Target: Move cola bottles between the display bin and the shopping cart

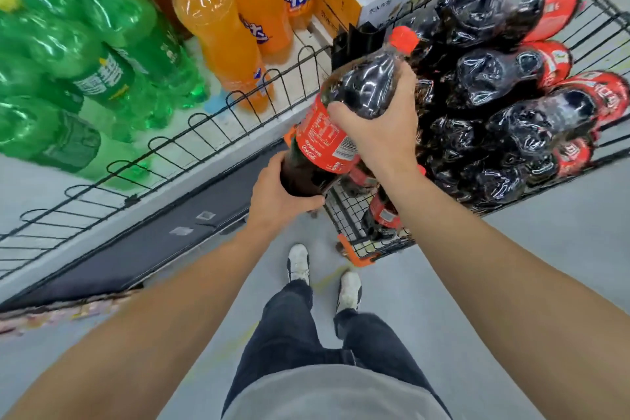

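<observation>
Two hands round one glossy plastic cola bottle (344,116): right hand (378,133) gripping its rounded shoulder, left hand (279,191) apparently cupping its base.

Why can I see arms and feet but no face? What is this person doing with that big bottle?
The camera sits on the person's head and looks down, so you see only their own arms, legs and white shoes. There is just this one picture.

Both hands hold one big cola bottle with a red cap. The left hand cups its bottom, and the right hand grips it near the top.

To the right, more cola bottles lie stacked in a black wire bin. Below the held bottle is a wire cart with orange corners, with cola inside. On the left shelf stand green bottles and orange bottles.
</observation>
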Demonstrator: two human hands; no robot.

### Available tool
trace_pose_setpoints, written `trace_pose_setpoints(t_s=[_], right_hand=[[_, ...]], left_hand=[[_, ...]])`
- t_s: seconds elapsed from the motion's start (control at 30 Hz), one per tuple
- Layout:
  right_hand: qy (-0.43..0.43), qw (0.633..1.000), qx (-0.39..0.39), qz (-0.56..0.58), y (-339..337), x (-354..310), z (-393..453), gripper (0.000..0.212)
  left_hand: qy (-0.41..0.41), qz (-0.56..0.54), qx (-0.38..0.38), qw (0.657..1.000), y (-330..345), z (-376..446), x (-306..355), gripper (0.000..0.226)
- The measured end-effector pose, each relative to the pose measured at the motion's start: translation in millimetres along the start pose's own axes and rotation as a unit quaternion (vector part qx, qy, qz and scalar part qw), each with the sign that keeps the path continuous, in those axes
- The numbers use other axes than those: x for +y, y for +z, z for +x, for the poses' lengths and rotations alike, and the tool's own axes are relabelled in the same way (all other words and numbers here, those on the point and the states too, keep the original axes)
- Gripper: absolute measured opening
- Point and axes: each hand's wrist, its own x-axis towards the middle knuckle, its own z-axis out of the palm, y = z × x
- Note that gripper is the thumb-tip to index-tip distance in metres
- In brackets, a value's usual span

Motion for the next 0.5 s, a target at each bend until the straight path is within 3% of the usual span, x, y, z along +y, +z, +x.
trace_pose_setpoints(t_s=[0.23,0.5], right_hand=[[-0.066,0.993,-0.1,0.013,31,-48,-39,0.092],[-0.129,0.974,-0.185,0.031,115,-102,-104,0.097]], left_hand=[[-0.019,-0.012,0.118,0.993,-58,-63,-5,0.08],[-0.048,-0.028,0.241,0.969,-141,-128,-51,0.097]])
